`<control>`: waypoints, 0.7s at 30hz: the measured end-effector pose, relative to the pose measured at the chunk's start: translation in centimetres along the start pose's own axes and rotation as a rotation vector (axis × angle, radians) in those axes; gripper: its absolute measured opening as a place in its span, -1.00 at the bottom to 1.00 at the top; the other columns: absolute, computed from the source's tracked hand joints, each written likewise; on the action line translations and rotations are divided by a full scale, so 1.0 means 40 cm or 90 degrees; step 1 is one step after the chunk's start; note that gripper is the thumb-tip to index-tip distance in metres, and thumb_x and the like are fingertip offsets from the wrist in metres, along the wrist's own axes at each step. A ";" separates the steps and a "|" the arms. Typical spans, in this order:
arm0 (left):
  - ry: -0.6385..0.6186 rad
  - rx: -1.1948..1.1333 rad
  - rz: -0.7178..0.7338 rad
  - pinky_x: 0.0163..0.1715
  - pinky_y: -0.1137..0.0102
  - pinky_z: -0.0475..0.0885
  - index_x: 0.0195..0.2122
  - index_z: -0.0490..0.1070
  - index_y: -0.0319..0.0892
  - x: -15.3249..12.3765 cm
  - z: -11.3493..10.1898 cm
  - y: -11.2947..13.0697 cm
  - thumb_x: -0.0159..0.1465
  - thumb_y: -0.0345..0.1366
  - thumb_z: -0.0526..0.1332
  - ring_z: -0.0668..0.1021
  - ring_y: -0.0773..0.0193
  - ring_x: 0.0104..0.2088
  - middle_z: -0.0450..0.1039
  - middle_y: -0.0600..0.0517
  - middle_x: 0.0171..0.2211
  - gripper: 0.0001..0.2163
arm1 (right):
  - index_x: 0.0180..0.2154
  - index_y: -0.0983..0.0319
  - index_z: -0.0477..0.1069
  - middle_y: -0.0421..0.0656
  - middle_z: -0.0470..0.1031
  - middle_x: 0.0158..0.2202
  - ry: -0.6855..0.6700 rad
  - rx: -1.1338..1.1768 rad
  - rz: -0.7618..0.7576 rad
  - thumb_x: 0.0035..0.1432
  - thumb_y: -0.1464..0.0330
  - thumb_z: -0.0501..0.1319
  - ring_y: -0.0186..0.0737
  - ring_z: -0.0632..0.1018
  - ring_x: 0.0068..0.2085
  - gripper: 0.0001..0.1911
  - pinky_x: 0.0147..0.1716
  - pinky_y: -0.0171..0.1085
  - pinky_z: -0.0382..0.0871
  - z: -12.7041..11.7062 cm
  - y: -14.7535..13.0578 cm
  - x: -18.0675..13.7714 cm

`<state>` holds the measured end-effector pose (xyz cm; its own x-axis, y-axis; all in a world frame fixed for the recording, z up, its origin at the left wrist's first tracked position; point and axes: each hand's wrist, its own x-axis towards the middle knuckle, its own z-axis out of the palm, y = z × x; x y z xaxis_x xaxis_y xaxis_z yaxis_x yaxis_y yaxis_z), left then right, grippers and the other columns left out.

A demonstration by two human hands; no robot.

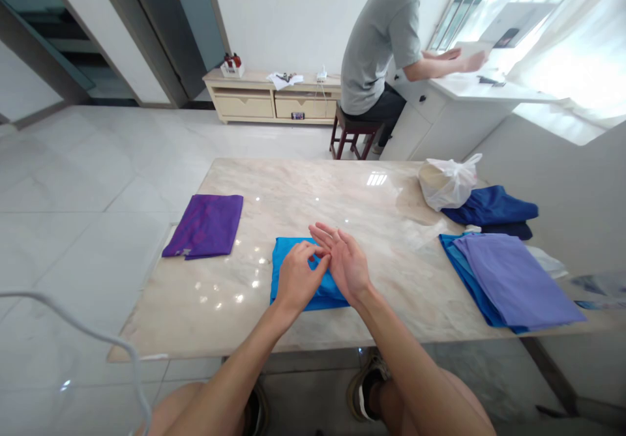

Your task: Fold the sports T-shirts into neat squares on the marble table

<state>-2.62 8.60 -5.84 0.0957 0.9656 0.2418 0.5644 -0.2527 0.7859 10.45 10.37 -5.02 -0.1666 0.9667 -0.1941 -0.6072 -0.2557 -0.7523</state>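
Note:
Both of my hands are above a folded bright blue cloth (320,301) on the marble-topped table. My left hand (299,276) is closed in a pinch, thumb and index finger together against the palm side of my right hand. Whatever is between those fingertips, if anything, is too small to make out. Palm turned up and fingers stretched out, my right hand (350,266) is open. The two hands hide much of the blue cloth. A folded purple cloth (208,226) lies at the table's left side.
On the right of the marble table (303,191) lie a lavender cloth (523,279) over blue ones, dark blue fabric (493,206) and a tied white plastic bag (448,182). A grey cable (73,322) crosses the lower left. A person (379,45) sits on a stool beyond.

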 end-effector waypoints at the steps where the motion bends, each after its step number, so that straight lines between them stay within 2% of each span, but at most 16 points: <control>1: -0.001 0.003 -0.003 -0.15 0.30 0.50 -0.26 0.64 -0.10 0.000 -0.001 -0.003 0.39 -0.42 0.38 0.62 0.20 -0.22 0.65 0.05 -0.23 -0.91 | 0.05 0.09 0.70 -0.10 0.69 0.22 0.004 -0.001 0.001 0.23 -0.09 0.37 0.14 0.44 0.47 -0.48 0.54 0.11 0.13 0.002 0.005 0.000; 10: -0.027 0.070 -0.014 -0.14 0.30 0.47 -0.29 0.59 -0.11 -0.010 -0.001 -0.012 0.41 -0.40 0.35 0.63 0.17 -0.19 0.60 0.04 -0.26 -0.89 | 0.00 0.09 0.74 -0.08 0.68 0.23 0.033 -0.061 0.019 0.20 -0.08 0.42 0.16 0.47 0.42 -0.50 0.47 0.06 0.21 0.021 0.025 -0.017; 21: -0.034 0.027 -0.053 -0.18 0.33 0.44 -0.29 0.53 -0.11 -0.011 0.003 -0.005 0.39 -0.40 0.38 0.60 0.21 -0.26 0.57 0.06 -0.26 -0.89 | 0.02 0.11 0.72 -0.05 0.70 0.19 0.023 -0.080 0.033 0.18 -0.11 0.41 0.12 0.57 0.23 -0.45 0.27 0.01 0.36 0.031 0.023 -0.023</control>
<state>-2.67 8.25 -6.17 0.0895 0.9853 0.1452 0.6060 -0.1696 0.7772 9.07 9.25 -4.77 -0.1655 0.9526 -0.2553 -0.4963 -0.3041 -0.8132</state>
